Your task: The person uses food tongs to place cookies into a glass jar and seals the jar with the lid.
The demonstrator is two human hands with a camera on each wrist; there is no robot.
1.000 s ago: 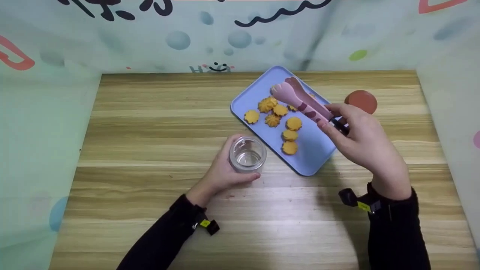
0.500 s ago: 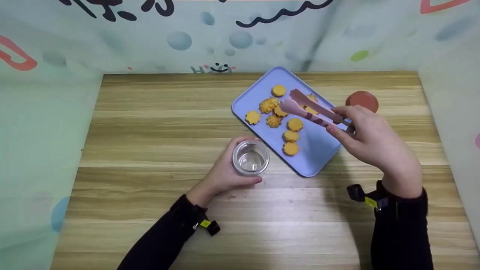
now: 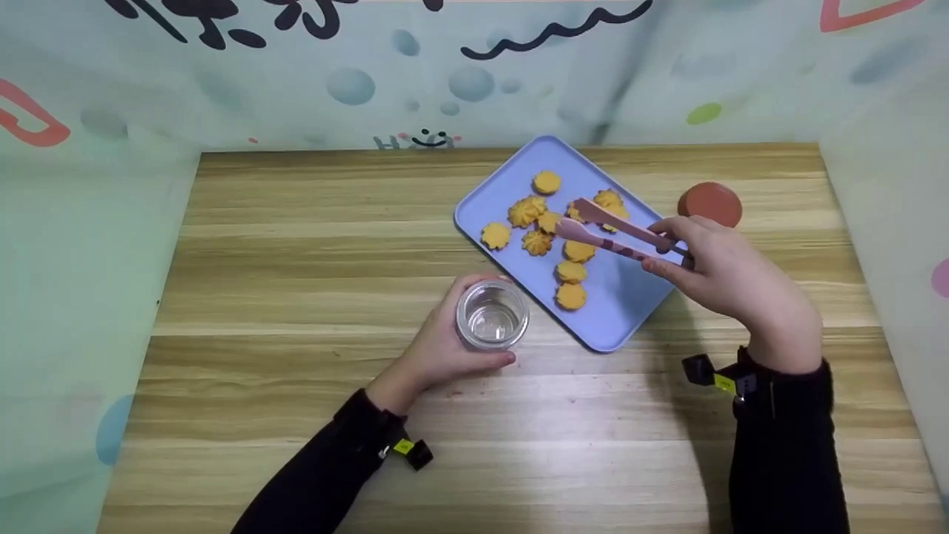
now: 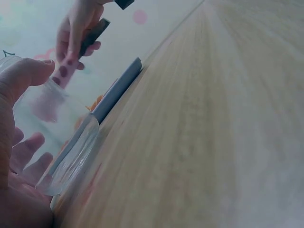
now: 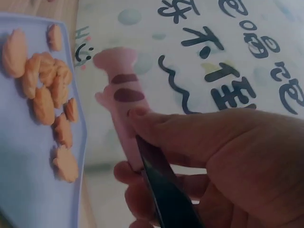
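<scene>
My left hand (image 3: 452,337) grips a clear, empty jar (image 3: 493,315) that stands upright by the tray's near-left edge. In the left wrist view, fingers and thumb wrap round the jar (image 4: 71,137). My right hand (image 3: 741,274) holds pink tongs (image 3: 615,241) with dark spots and a black handle end. Their two arms are spread apart, tips over the cookies, with nothing visible between them. Several golden cookies (image 3: 527,211) lie on the blue tray (image 3: 623,311). In the right wrist view, thumb and fingers pinch the tongs (image 5: 124,102) above the tray. The tips' height over the cookies is unclear.
A round reddish-brown lid (image 3: 710,205) lies on the wooden table (image 3: 311,245), right of the tray and just beyond my right hand. A patterned pale backdrop (image 3: 415,74) rises behind and at both sides.
The tongs have moved down and toward me over the tray, turning slightly flatter, and their tips now sit nearer the middle cookies. The jar has shifted slightly toward me.
</scene>
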